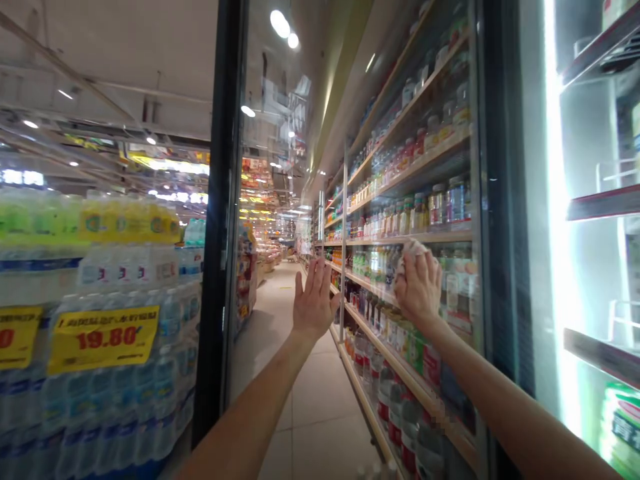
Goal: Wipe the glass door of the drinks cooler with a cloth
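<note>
A glass door [280, 307] in a black frame [217, 220] stands open in front of me. My left hand [315, 301] lies flat against the glass, fingers spread, holding nothing. To its right and a little higher, my right hand [421, 283] presses a crumpled white cloth [415, 248] to the pane. Most of the cloth is hidden under the fingers. Shelves of bottles show in the glass around both hands.
At the left are stacked packs of bottled water [120, 387] with a yellow price sign [104, 339]. Lit cooler shelves [603, 203] stand close on the right, with a green package [620, 427] low down. A tiled aisle [280, 287] shows through the glass.
</note>
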The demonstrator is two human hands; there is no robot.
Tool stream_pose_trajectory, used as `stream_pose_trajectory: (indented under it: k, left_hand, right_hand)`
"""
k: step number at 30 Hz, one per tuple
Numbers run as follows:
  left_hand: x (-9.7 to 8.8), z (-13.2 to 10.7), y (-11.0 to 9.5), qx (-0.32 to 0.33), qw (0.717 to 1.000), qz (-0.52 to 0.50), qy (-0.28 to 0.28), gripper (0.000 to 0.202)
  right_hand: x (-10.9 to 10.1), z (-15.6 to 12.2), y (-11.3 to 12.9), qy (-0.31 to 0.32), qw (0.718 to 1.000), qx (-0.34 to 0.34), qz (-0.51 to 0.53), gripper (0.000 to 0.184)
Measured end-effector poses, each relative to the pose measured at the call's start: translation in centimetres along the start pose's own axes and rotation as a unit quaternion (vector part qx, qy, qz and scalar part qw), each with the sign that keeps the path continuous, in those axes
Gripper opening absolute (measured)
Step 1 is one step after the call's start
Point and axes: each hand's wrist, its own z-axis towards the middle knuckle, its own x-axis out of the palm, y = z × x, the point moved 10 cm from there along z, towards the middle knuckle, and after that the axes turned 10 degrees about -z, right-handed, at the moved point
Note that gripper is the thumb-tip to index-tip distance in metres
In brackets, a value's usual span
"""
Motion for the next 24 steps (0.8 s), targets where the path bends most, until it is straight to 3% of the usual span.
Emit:
stream_pose_trajectory:
  k: [2,4,6,8,10,12,16,18,20,24]
  left_hand:
    - [0.1,-0.5,-0.1,-0.001,1.0,-0.003,-0.001,0.059]
    - [0.1,-1.0,-0.2,0.0,1.0,-0.004,-0.001,0.059]
    - [0.2,-1.3,-0.4,0.005,1.0,-0.005,0.0,0.06]
    - [0.2,-1.6,-0.5,0.011,1.0,-0.006,0.0,0.061]
    - [0.3,-1.7,-0.6,0.016,1.0,-0.007,-0.001,0.061]
    - [0.4,-2.0,-0.8,0.022,1.0,-0.01,0.005,0.061]
    - [0.9,-3.3,-1.5,0.027,0.999,-0.015,0.021,0.06]
    - [0.9,-4.1,-1.6,0.014,1.0,-0.01,0.018,0.057]
    - [0.9,-4.7,-1.6,0.004,1.0,-0.002,0.011,0.055]
    - [1.0,-5.0,-1.8,0.013,1.0,-0.004,0.005,0.055]
  right_hand:
    - [-0.3,-1.8,2.3,0.002,0.997,-0.077,0.011,0.044]
    - [-0.3,-3.2,3.1,0.008,0.992,-0.126,0.023,0.043]
    - [0.0,-3.1,1.2,0.009,0.996,-0.089,0.02,0.046]
    - [0.3,-2.4,-1.6,0.004,1.0,-0.002,0.009,0.051]
    - [0.4,-1.9,-2.8,0.001,0.998,0.059,0.006,0.053]
    - [0.3,-2.2,-1.1,0.009,0.998,0.053,0.013,0.051]
    - [-0.7,-4.9,5.5,0.021,0.996,-0.067,0.047,0.047]
    - [-1.0,-6.2,6.7,0.025,0.991,-0.113,0.06,0.046]
    - [-0.7,-6.5,5.3,0.026,0.992,-0.11,0.056,0.047]
    - [0.0,-5.0,-1.1,0.001,0.999,0.048,0.007,0.051]
